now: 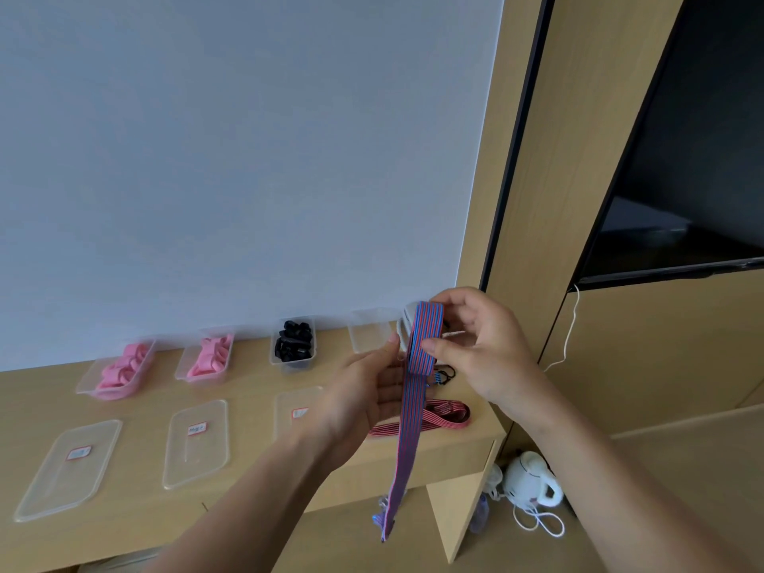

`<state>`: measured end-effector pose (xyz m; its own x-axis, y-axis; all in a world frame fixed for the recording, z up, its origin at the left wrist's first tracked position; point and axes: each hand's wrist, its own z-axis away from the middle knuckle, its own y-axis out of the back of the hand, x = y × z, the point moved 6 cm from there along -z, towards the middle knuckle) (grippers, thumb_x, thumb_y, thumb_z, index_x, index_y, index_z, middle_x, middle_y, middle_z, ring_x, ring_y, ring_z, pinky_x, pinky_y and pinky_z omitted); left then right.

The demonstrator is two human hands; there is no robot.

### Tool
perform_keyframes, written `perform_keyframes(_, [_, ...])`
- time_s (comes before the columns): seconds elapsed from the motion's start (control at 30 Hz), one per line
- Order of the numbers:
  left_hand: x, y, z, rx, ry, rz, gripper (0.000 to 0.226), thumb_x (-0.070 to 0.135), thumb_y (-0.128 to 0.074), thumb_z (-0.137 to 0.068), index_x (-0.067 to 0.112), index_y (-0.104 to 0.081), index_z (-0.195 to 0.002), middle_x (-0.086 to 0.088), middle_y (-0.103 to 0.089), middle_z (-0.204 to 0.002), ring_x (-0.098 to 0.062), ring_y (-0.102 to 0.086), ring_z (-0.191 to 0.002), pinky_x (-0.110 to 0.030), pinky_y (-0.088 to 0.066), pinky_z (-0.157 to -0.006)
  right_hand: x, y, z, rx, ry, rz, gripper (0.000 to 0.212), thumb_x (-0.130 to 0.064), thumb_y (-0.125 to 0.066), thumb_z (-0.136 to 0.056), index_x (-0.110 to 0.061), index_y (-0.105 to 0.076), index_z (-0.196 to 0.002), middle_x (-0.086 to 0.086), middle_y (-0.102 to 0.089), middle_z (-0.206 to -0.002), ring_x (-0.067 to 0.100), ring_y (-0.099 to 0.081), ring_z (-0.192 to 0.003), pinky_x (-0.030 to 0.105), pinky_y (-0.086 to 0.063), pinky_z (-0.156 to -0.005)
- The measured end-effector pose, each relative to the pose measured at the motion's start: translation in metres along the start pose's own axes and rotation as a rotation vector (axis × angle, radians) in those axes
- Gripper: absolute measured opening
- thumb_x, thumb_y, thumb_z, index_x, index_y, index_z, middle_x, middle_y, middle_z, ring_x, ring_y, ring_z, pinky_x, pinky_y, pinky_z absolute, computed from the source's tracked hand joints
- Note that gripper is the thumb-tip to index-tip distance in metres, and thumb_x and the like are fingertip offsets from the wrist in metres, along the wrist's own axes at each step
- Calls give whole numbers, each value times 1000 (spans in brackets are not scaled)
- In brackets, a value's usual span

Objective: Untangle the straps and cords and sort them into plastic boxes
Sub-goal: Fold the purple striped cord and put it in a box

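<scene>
Strap (413, 415) in blue and red stripes hangs above the desk's (248, 432) right end, its tail dropping past the front edge. The right hand (483, 349) pinches its folded loop; the left hand (368, 390), held flat and straight, touches the loop.

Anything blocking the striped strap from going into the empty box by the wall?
Nothing visible. The striped strap is held up right beside the empty box, whose top is open. The red strap lies nearer on the desk, off that path.
</scene>
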<state>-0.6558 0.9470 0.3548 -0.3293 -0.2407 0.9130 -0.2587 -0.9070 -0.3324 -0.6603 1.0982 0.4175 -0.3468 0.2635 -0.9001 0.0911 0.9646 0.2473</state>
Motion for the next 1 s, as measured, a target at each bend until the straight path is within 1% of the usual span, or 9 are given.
perform_keyframes(0.13, [-6,-5,4,-19,50,35,54,42,-41,-107,-4,-68,-115,-29,-74,-109,-35,-74,-89,-42,-62,-83,-8,9,-3,76,52,-15,44,8,-79,-74,-20,-63,-104,0,-75,-95,14,-71,-90,36,-56,-83])
perform_keyframes(0.27, [-7,-9,7,-24,56,56,55,41,-41,-108,-7,-66,-118,-29,-74,-107,-35,-75,-88,-40,-64,-76,-12,9,3,123,139,25,43,-3,-79,-73,-28,-62,-103,-7,-75,-96,14,-71,-88,33,-58,-82])
perform_keyframes(0.33, [-5,-10,8,-23,52,58,57,41,-41,-108,-8,-64,-123,-30,-73,-112,-38,-74,-94,-42,-63,-81,-13,7,9,150,201,65,44,-7,-78,-72,-32,-61,-104,-12,-74,-99,14,-72,-89,30,-58,-82])
perform_keyframes(0.43, [0,-11,8,-26,48,68,56,41,-41,-108,-6,-67,-121,-28,-74,-114,-42,-72,-105,-43,-62,-88,-13,2,20,182,315,173,47,-4,-79,-76,-33,-59,-107,-17,-71,-105,9,-72,-97,36,-59,-84])
perform_keyframes(0.53, [6,-11,8,-27,28,98,51,40,-43,-107,-2,-72,-111,-21,-76,-102,-30,-76,-87,-35,-63,-75,-15,-6,34,205,456,208,47,1,-76,-78,-32,-58,-107,-15,-71,-110,10,-70,-104,38,-57,-89])
perform_keyframes(0.7, [7,-5,4,3,22,98,44,37,-48,-105,1,-71,-114,-23,-73,-110,-34,-70,-98,-39,-61,-84,-11,-13,53,243,661,317,42,17,-72,-72,-10,-67,-104,0,-71,-101,15,-69,-99,30,-55,-87])
perform_keyframes(0.8, [5,-4,3,4,26,100,35,30,-54,-103,3,-75,-111,-21,-74,-104,-34,-71,-97,-45,-57,-92,-8,-18,58,230,682,316,39,24,-68,-68,-2,-67,-97,5,-72,-103,19,-69,-105,37,-56,-90])
perform_keyframes(0.9, [3,-2,1,-11,8,107,31,26,-56,-102,4,-77,-109,-18,-74,-98,-26,-74,-81,-38,-62,-76,-6,-25,64,187,706,318,30,21,-69,-71,0,-66,-91,4,-72,-110,19,-66,-116,39,-53,-97])
perform_keyframes(1.0, [4,2,1,1,-1,122,30,24,-56,-102,3,-76,-109,-17,-75,-92,-24,-73,-74,-31,-60,-61,-3,-28,67,105,677,311,20,7,-77,-77,1,-68,-94,4,-71,-117,19,-62,-122,37,-50,-101])
